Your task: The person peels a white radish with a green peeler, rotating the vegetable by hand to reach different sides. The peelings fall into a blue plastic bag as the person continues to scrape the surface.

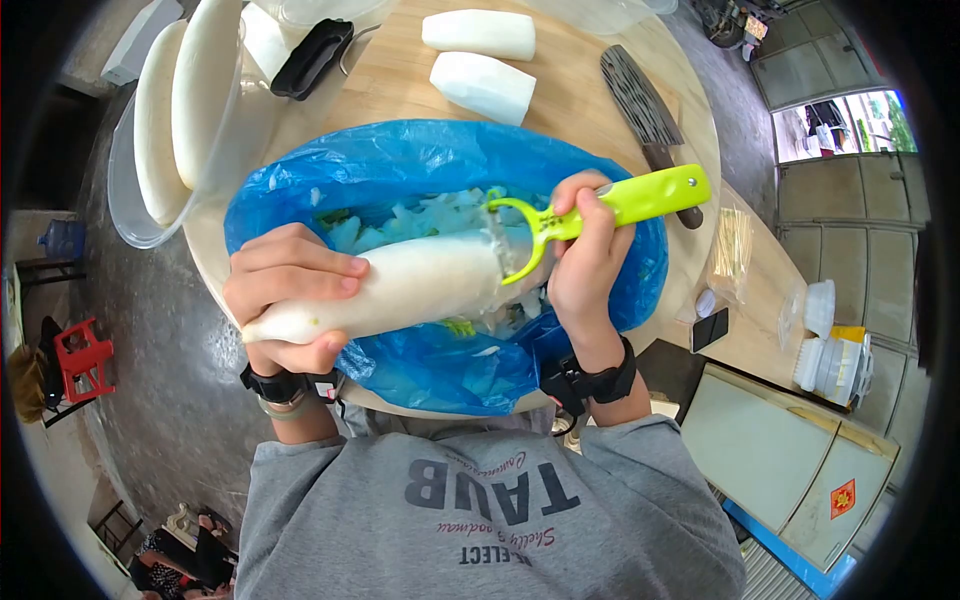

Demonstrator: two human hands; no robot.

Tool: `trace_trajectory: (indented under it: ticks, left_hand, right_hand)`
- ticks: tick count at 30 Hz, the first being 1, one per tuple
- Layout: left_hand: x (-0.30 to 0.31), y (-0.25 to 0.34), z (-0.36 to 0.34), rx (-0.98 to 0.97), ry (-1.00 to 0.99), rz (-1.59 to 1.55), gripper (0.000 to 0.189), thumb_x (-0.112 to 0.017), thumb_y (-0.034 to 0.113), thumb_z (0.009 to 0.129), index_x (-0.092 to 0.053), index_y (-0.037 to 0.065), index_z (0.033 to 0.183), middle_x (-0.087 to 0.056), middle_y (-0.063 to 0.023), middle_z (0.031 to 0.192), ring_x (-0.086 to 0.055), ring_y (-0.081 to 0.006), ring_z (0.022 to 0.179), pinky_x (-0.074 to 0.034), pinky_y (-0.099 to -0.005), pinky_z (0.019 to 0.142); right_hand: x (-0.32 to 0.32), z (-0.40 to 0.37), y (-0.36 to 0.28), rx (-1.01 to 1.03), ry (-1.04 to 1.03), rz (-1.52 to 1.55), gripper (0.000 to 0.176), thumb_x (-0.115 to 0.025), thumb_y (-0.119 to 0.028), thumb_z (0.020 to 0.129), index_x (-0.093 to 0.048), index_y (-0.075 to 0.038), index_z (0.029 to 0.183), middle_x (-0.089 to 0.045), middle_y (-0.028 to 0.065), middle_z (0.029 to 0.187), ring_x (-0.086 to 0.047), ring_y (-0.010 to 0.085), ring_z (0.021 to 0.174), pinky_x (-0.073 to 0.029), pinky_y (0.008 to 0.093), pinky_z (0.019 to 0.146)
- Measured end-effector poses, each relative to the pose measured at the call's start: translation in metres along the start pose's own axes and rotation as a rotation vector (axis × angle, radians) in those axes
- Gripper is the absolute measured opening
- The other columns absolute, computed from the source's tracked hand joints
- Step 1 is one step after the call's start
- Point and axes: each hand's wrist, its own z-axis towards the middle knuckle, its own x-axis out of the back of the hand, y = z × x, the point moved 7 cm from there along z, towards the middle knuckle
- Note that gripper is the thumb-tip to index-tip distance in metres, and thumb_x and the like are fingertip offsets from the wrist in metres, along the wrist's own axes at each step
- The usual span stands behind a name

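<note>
A long white radish (415, 288) lies across the opening of a blue plastic bag (430, 145). My left hand (295, 290) is wrapped round its tapered left end. In my right hand (590, 265) is the handle of a lime green peeler (640, 200), whose blade rests against the radish near its right end. Pale shreds cling around the blade. Below the radish, the bag holds many thin white peelings (440, 215) with some green bits.
Two cut white radish pieces (480, 35) and a cleaver (640, 95) lie on the wooden board behind the bag. A clear tub (122, 180) with large radishes stands at the left. A phone (709, 330) and skewers (732, 248) lie at the right.
</note>
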Motion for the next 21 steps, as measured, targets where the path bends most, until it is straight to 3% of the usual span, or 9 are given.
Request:
trace_trajectory:
  ticks: [2, 5, 15, 21]
  left_hand:
    - [-0.001, 0.0, 0.001, 0.001, -0.005, -0.005, 0.031, -0.068, 0.029, 0.059, -0.063, 0.001, 0.072, -0.063, -0.0134, 0.073, -0.056, -0.0183, 0.055, -0.041, -0.0251, 0.046]
    - [-0.001, 0.0, 0.001, 0.004, -0.009, -0.008, 0.031, -0.068, 0.028, 0.059, -0.063, 0.001, 0.072, -0.063, -0.0133, 0.073, -0.056, -0.0184, 0.056, -0.041, -0.0252, 0.046]
    - [-0.001, 0.0, 0.0, -0.015, -0.02, -0.031, 0.03, -0.068, 0.027, 0.058, -0.064, 0.002, 0.073, -0.064, -0.0125, 0.073, -0.055, -0.0179, 0.056, -0.04, -0.0253, 0.047]
    - [-0.003, 0.001, -0.001, -0.045, -0.037, -0.06, 0.029, -0.068, 0.026, 0.058, -0.064, 0.002, 0.073, -0.064, -0.0124, 0.074, -0.055, -0.0176, 0.056, -0.039, -0.0251, 0.047]
  right_hand:
    - [0.008, 0.002, -0.004, 0.057, 0.074, -0.047, 0.017, -0.04, -0.013, 0.083, -0.047, -0.005, 0.069, -0.048, 0.0009, 0.065, -0.036, 0.0038, 0.049, -0.025, 0.0181, 0.043]
    - [0.006, -0.001, -0.007, 0.121, 0.009, 0.092, 0.018, -0.04, -0.015, 0.082, -0.047, -0.006, 0.069, -0.048, 0.0005, 0.065, -0.035, 0.0032, 0.048, -0.024, 0.0181, 0.042]
    - [-0.01, -0.007, -0.005, 0.017, -0.161, 0.006, 0.018, -0.04, -0.014, 0.082, -0.047, -0.005, 0.068, -0.048, 0.0008, 0.064, -0.038, 0.0043, 0.051, -0.03, 0.0182, 0.046]
    - [0.004, 0.004, -0.006, 0.039, 0.033, -0.092, 0.016, -0.04, -0.009, 0.081, -0.045, -0.004, 0.067, -0.048, 0.0016, 0.064, -0.041, 0.0068, 0.06, -0.033, 0.0197, 0.055]
